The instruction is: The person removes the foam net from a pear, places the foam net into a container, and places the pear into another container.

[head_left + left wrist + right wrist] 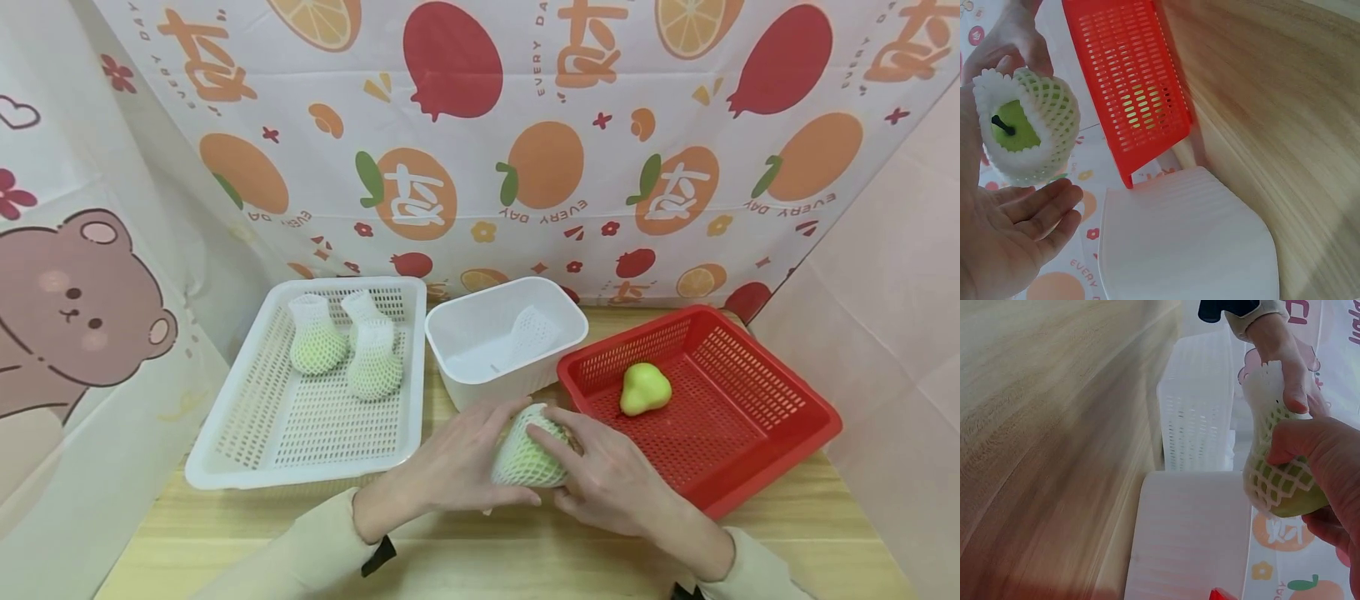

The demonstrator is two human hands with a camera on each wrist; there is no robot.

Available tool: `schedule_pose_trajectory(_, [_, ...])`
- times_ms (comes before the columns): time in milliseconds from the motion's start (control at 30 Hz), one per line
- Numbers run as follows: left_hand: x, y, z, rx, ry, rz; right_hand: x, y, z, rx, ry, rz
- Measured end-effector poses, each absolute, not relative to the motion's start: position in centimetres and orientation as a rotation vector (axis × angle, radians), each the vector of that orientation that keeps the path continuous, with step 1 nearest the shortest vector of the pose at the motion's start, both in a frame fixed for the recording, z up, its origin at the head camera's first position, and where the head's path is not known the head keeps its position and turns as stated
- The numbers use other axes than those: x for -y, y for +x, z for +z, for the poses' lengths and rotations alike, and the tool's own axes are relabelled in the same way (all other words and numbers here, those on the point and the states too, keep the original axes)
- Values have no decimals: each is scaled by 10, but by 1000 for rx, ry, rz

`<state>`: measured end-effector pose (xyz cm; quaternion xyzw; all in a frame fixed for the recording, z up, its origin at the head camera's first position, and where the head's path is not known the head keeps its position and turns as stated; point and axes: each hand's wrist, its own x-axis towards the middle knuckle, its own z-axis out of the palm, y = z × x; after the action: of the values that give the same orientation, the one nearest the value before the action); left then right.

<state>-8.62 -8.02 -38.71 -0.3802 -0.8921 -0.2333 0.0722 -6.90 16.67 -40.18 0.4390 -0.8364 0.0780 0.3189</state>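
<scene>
A green pear in a white foam net sleeve [531,454] is between my two hands over the front of the table. My right hand [611,475] grips it, thumb and fingers around the net in the right wrist view. My left hand [450,462] is on the other side, its thumb at the sleeve's collar in that view. In the left wrist view the left fingers [1044,215] extend loosely below the fruit. The dark stem [1004,125] shows through the sleeve's opening there. Some bare green skin [1304,503] shows at the pear's other end.
On the left, a white basket [300,479] contains 3 sleeved pears [317,346]. A white bin [495,392] with foam netting [532,333] inside stands at the middle. To the right, a red basket [787,454] contains one bare yellow-green pear [645,389]. A printed cloth [480,183] hangs behind.
</scene>
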Motion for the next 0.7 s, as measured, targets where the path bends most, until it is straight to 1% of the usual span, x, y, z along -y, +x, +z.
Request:
schedule_pose_trajectory(533, [79,-86,-387,2673,-1180,-803,-169,-65,-402,2181,1271,296])
schedule_pose_trajectory(700, [82,-86,-390,2621,-1200,-818,-173,-64,-397,2217,1311,426])
